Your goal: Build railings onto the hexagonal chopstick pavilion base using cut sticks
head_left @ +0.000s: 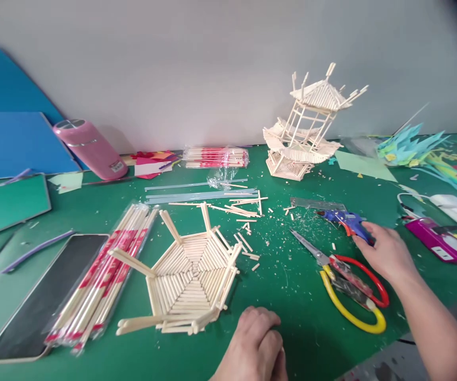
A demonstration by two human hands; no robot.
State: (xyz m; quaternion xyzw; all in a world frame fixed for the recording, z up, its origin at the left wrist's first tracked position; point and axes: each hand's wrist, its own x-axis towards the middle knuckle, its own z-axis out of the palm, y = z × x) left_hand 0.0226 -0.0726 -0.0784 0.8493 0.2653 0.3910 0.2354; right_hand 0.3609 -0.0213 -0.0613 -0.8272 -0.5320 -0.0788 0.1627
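My right hand (pixel 385 251) is closed around the handle of a blue glue gun (pixel 343 219), whose nozzle points left. Curled on the green table, my left hand (pixel 254 338) has its fingers folded, and nothing sticks out of them. Just left of it sits an octagonal frame (pixel 191 275) of pale wooden sticks, with a ribbed base and paired sticks rising from several corners. Scissors (pixel 327 264) with red and yellow handles lie between my hands, blades pointing up and left. Short cut sticks (pixel 246 209) are scattered beyond the frame.
A finished-looking stick pagoda (pixel 302 132) leans at the back. Wrapped chopsticks (pixel 105 275) lie left, another pack (pixel 215 157) behind. A pink tumbler (pixel 91 148), a dark board (pixel 46 296), clear glue strips (pixel 200 197), a ruler (pixel 316 203) and a purple box (pixel 438 239) surround the work.
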